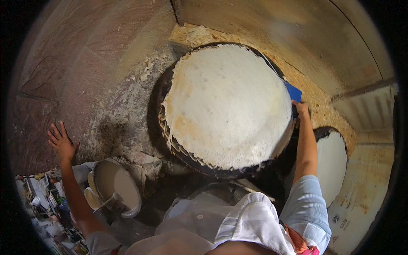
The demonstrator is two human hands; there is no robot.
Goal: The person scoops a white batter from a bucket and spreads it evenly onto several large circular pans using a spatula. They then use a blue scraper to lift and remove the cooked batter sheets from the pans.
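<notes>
A broad white sheet of thin flatbread or batter [229,105] covers most of a large round dark griddle [162,92], with ragged, flaky edges and a few pale brown patches. At the griddle's right rim, my right hand [301,109] grips a blue flat scraper [293,92], its blade against the sheet's edge. My left hand [64,143] is spread well to the left, in front of a reddish-brown wall [73,86]; whether the palm touches it I cannot tell. No object shows in that hand.
Below left stands a bucket of pale liquid batter [111,178] with a ladle or handle [106,203] across its rim. A second round griddle with a white layer [333,162] lies at right. Boards [360,178] and crumb-covered ledges [322,98] surround the griddle. Assorted clutter [54,210] fills the lower left.
</notes>
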